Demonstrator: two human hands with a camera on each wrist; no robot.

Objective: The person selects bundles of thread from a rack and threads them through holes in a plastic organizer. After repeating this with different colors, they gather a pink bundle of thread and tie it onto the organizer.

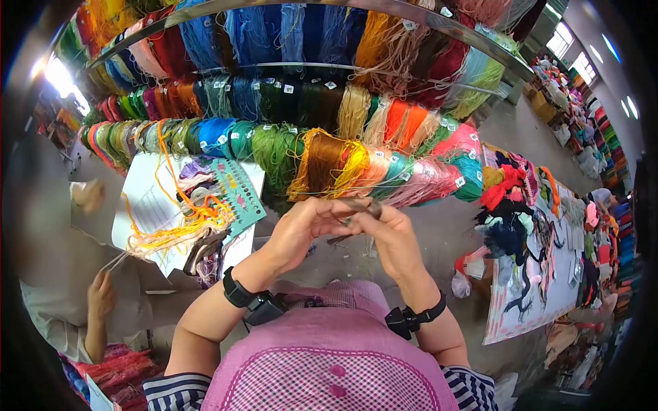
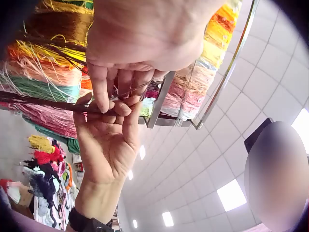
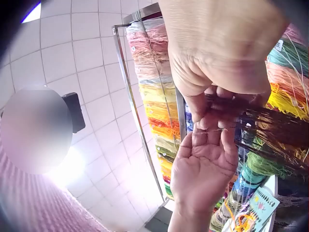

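In front of the chest, my left hand [image 1: 298, 233] and right hand [image 1: 397, 240] meet at the fingertips. Between them is a hank of dark brown thread [image 3: 280, 130], its strands trailing out beyond the right hand. In the left wrist view, the right hand [image 2: 106, 150] curls its fingers round the brown thread [image 2: 53, 104], drawn into a narrow bundle. The left hand [image 2: 145, 38] reaches down with bent fingers, pinching the thread close to the right fingertips. Part of the thread is hidden behind the fingers.
A metal rack [image 1: 439, 26] of coloured thread hanks stands ahead. A teal colour card [image 1: 236, 195] and orange threads [image 1: 199, 226] lie on white paper to the left, where another person's hand [image 1: 103, 294] holds strands. On the right, a white table [image 1: 514, 308] bears loose yarn.
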